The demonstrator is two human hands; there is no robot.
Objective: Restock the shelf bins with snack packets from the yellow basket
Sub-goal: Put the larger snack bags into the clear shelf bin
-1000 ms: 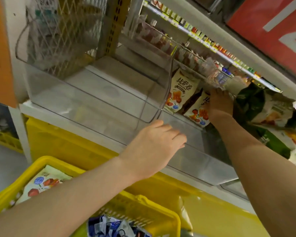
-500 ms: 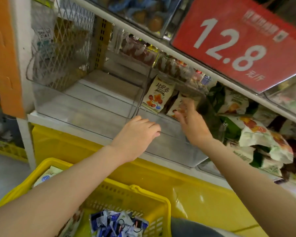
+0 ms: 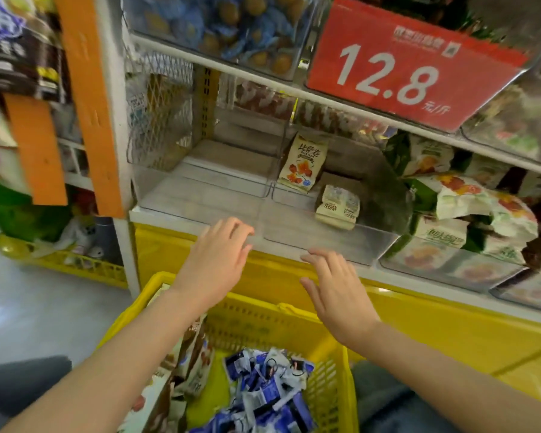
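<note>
1. The yellow basket [image 3: 333, 389] sits below the shelf's front edge. Blue-and-white packets [image 3: 263, 392] are heaped in its middle, and cream packets [image 3: 186, 367] stand along its left wall.
2. The middle clear bin [image 3: 325, 243] holds two cream snack packets: an upright packet [image 3: 303, 164] in its back left corner and a flat packet [image 3: 338, 207] nearer the front.
3. The right bin [image 3: 444, 267] is piled with green-and-white packets [image 3: 481, 201].
4. The left hand [image 3: 219, 260] holds nothing, fingers loosely spread. Its fingertips are at the shelf's front edge, where the middle bin meets the left bin [image 3: 200, 195].
5. The right hand [image 3: 334, 295] holds nothing, fingers straight and spread, above the basket's far rim.
</note>
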